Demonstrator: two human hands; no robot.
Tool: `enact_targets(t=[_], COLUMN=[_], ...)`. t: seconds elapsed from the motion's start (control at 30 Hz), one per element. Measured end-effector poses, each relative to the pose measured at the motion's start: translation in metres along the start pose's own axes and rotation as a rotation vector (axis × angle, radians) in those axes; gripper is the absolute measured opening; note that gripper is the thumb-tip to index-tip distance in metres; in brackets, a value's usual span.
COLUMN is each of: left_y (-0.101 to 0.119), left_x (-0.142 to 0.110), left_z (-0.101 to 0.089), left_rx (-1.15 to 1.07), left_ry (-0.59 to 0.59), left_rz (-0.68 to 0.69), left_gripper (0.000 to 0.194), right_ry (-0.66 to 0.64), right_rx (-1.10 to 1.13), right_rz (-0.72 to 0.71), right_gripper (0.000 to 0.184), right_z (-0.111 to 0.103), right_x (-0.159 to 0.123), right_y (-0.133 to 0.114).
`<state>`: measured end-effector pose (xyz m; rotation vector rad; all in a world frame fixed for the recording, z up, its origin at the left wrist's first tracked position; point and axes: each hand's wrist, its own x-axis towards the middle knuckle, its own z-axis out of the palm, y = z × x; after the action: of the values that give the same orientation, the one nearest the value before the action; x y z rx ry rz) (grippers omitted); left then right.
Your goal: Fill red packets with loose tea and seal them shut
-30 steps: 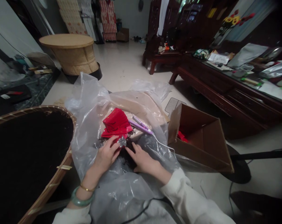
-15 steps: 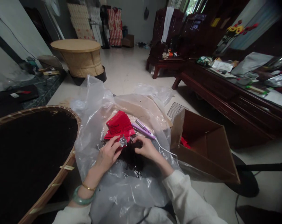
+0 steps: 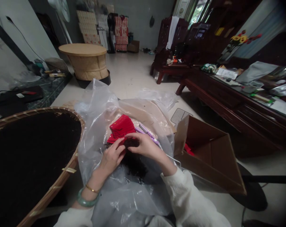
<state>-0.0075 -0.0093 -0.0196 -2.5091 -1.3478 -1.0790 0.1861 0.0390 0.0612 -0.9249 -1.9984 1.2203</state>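
clump of dark strands (image 3: 132, 142) is gripped in fingers of the right hand (image 3: 145, 145), just beside the left hand (image 3: 111, 157), fingers curled, grip unclear; keep it compact over the dark pile (image 3: 135, 166) to catch strays.

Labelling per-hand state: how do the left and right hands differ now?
The right hand holds a dark, stringy clump; the left hand has its fingers by the red packets, its grip unclear.
The left wears a green bangle and gold bracelet at the wrist; the right shows neither.
Shared: pale sleeves, bent fingers, both above plastic sheeting.
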Motion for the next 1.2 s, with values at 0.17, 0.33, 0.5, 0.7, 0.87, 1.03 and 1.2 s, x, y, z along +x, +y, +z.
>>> enact_targets(t=[0.17, 0.33, 0.5, 0.7, 0.87, 1.03, 1.2], left_y=[-0.004, -0.003, -0.005, -0.009, -0.009, -0.010, -0.009], left_x=[-0.005, -0.003, -0.001, -0.001, -0.001, -0.002, -0.001], left_z=[0.003, 0.004, -0.002, -0.007, -0.008, -0.008, -0.009], left_rx=[-0.003, 0.027, 0.035, 0.062, 0.075, 0.073, 0.059], left_ry=[0.005, 0.038, 0.039, 0.037, 0.037, 0.037, 0.040], left_rz=[-0.029, 0.001, -0.013, -0.055, -0.045, -0.067, -0.050], left_gripper=[0.025, 0.016, 0.016, 0.015, 0.015, 0.014, 0.014], right_ry=[0.114, 0.014, 0.026, -0.159, -0.195, -0.207, -0.182], right_rx=[-0.171, -0.355, -0.385, -0.485, -0.767, -0.793, -0.709], right_rz=[-0.021, -0.051, -0.088, 0.199, 0.320, 0.238, 0.302], right_gripper=[0.052, 0.020, 0.017, 0.036, 0.069, 0.047, 0.038], right_z=[0.008, 0.018, 0.012, 0.010, 0.058, 0.075, 0.064], right_x=[-0.005, -0.005, 0.002, -0.013, -0.034, -0.031, -0.029], right_y=[0.000, -0.003, 0.000, 0.026, 0.037, 0.038, 0.048])
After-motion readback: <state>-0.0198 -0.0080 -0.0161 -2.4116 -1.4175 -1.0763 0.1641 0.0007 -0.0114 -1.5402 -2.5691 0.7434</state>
